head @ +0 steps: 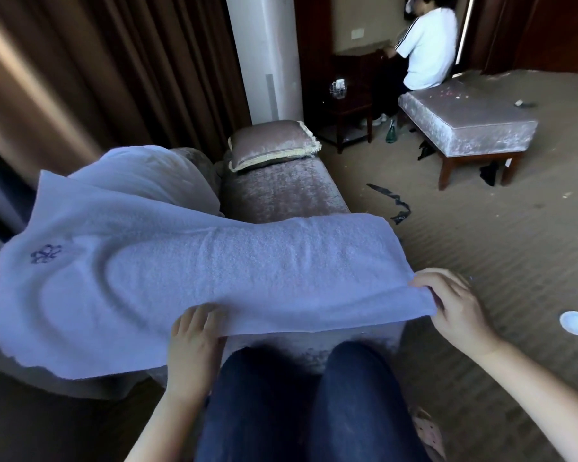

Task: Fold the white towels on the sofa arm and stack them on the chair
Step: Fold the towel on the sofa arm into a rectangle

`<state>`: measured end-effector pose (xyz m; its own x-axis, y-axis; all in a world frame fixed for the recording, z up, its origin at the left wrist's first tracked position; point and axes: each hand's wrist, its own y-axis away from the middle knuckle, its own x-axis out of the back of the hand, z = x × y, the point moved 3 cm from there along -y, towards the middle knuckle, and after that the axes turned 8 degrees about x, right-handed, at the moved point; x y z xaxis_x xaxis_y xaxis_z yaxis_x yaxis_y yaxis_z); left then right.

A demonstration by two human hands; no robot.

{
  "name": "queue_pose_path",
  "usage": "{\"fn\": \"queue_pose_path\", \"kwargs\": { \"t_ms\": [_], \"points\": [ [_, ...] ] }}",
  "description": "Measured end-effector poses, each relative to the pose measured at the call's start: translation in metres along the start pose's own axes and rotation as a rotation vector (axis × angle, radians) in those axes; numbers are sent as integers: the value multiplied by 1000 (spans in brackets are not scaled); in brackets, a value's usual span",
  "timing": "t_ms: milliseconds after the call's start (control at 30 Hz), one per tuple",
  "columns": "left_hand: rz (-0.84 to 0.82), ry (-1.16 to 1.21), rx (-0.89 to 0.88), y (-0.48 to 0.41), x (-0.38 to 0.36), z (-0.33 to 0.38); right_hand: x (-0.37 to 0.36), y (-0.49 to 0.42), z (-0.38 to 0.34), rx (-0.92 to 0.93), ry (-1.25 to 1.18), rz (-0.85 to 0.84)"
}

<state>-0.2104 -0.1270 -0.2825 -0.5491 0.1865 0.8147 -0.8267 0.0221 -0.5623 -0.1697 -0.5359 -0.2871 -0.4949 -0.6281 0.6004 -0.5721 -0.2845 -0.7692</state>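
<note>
the white towel lies spread across the sofa arm, its long axis running left to right in front of the person. its left end, marked with a dark emblem, hangs off the arm's side, and its right end reaches just past the arm. both hands are at the near long edge. the right hand pinches the near right corner, fingers curled over the cloth. the left hand grips the same edge about midway along, fingers curled on top; its thumb is hidden. so the towel stretches away from the fingers and mostly to the left, the long loose part lying beyond the left hand. the right hand holds a corner, so the fold likely turns on carrying that corner leftward toward the emblem end. a second white bundle rests further back on the sofa.
</note>
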Motion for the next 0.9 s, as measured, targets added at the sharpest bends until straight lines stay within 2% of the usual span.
{"fn": "queue_pose_path", "kwargs": {
  "t_ms": [133, 200, 333, 467, 733, 900],
  "points": [
    [17, 168, 402, -34, 47, -23, 1, -21, -8, -155, -85, 108],
    [24, 210, 454, -60, 63, -25, -2, -34, -11, -214, -134, 159],
    [3, 226, 363, -114, 79, -23, -13, -67, -2, -393, -249, 188],
    [-64, 164, 265, -173, 77, -28, -20, -104, 18, -528, -214, 167],
    [-236, -32, 172, -243, 19, -39, -49, -143, 55, -715, -5, -176],
    [-305, -68, 136, -244, -7, -42, -57, -133, 62, -819, 27, -228]
  ]
}}
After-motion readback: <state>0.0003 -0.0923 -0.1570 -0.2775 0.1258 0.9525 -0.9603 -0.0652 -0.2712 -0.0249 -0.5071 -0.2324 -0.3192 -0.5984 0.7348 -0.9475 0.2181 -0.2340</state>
